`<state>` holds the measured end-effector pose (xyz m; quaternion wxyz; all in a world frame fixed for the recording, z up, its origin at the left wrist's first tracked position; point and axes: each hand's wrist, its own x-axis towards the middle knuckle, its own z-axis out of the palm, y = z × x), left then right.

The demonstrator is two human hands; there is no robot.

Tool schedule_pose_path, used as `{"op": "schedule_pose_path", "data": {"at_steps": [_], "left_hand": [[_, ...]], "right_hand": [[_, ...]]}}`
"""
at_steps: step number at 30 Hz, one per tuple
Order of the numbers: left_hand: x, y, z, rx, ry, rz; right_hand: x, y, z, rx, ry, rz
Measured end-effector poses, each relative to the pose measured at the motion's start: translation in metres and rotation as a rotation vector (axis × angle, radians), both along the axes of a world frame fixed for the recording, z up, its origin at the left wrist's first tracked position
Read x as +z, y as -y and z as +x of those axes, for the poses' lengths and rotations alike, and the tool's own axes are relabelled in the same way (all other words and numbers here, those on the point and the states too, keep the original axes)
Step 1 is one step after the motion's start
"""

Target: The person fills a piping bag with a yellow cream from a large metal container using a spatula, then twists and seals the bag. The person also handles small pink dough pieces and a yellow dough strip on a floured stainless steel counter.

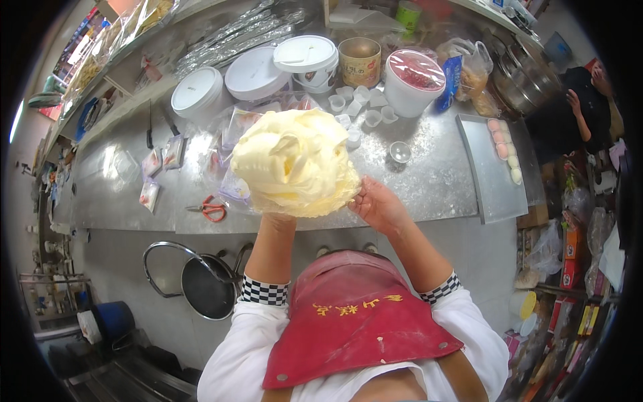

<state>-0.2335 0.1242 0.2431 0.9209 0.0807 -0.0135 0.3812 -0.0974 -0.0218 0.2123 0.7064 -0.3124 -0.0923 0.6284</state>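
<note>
A large, swirled mound of pale yellow whipped cream [294, 161] is held up over the front of the metal worktable [432, 186]. My left hand [279, 217] supports it from below; its fingers are hidden beneath the mound. With bent fingers, my right hand [380, 202] grips the mound's right edge. A thin clear film shows along the lower left rim, but whatever wraps the cream is mostly hidden. Left of the cream lie red-handled scissors [213, 208]. Small clear plastic cups [372, 118] stand beyond it, and one round clear cup [400, 152] sits apart on the right.
White lidded buckets [258, 73], a paper tub [359, 63] and a pink-topped tub [415, 83] line the back. A metal tray [495, 186] with pink and pale balls stands right, near another person [577, 110]. Small packets [149, 195] lie left. A black-seated stool [208, 286] stands below.
</note>
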Motion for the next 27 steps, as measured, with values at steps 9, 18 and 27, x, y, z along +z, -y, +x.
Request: {"op": "schedule_pose_path", "data": {"at_steps": [9, 18, 27], "left_hand": [[0.007, -0.009, 0.004, -0.131, 0.02, 0.237], [-0.012, -0.003, 0.013, -0.444, -0.097, 0.264], [-0.034, -0.028, 0.003, -0.529, -0.33, 1.058]], "right_hand": [[0.041, 0.013, -0.016, -0.186, -0.182, 0.407], [0.067, 0.031, -0.004, -0.263, -0.205, 0.411], [0.04, 0.038, 0.014, -0.29, -0.282, 0.245]]}}
